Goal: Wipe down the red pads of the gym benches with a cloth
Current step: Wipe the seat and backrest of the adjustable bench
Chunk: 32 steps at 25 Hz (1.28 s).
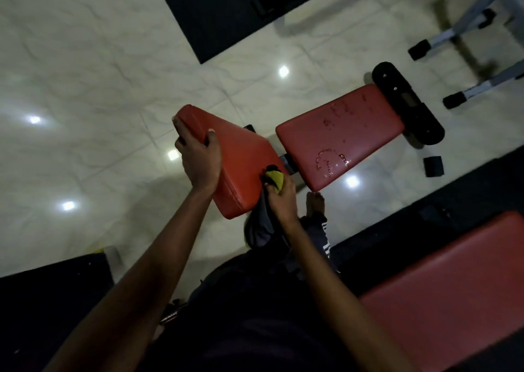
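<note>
The person's dark-clothed lap (255, 315) fills the bottom of the view, with both bare forearms reaching out from it. The left hand (198, 156) grips the raised end of the tilted red vinyl backrest pad (243, 156), fingers curled over its top edge and thumb on the face. The right hand (280, 201) is closed round a bunched yellow cloth (275, 179) and presses it against the pad's lower corner, just beside the gap to the flat red vinyl seat pad (340, 136). That seat shows specks and curved marks; I cannot tell whether they are wet or worn. To wipe well, the left hand should brace the backrest while the cloth runs in long overlapping strokes up the face, then along the side seams. The cloth wants refolding to a fresh side before the marked seat. Another broad red bench pad (442, 295) lies at the near right.
</note>
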Tool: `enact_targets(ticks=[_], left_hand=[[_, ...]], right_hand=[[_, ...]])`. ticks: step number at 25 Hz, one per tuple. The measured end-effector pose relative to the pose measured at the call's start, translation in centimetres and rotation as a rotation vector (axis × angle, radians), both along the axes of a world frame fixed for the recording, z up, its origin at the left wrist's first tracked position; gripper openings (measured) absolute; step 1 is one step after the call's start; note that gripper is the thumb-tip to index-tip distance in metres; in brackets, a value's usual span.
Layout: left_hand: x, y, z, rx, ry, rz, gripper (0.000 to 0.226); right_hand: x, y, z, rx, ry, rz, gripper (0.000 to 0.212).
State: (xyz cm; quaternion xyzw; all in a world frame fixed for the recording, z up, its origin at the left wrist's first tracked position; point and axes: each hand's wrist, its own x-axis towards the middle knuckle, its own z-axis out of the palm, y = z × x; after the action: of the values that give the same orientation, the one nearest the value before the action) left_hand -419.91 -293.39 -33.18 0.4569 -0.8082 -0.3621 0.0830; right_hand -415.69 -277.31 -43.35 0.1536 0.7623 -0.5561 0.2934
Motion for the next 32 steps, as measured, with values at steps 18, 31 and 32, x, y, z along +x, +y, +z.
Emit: enact_targets(ticks=[18,31,32], left_hand=[[-4.8,-3.2,-0.4,-0.233,-0.152,-0.051,0.044],[-4.6,-3.2,-1.2,-0.348,-0.136,-0.083,0.041],[-4.8,-3.1,-1.2,-0.359,-0.153,-0.089,0.039]], right_hand=[[-11.0,-3.5,-1.2,-0.151,0.228,0.506,0.036],[-18.4,-9.6,-2.3,-0.109,0.337,0.825,0.051],[-19.3,-10.2,-3.2,-0.076,0.308,0.830,0.045]])
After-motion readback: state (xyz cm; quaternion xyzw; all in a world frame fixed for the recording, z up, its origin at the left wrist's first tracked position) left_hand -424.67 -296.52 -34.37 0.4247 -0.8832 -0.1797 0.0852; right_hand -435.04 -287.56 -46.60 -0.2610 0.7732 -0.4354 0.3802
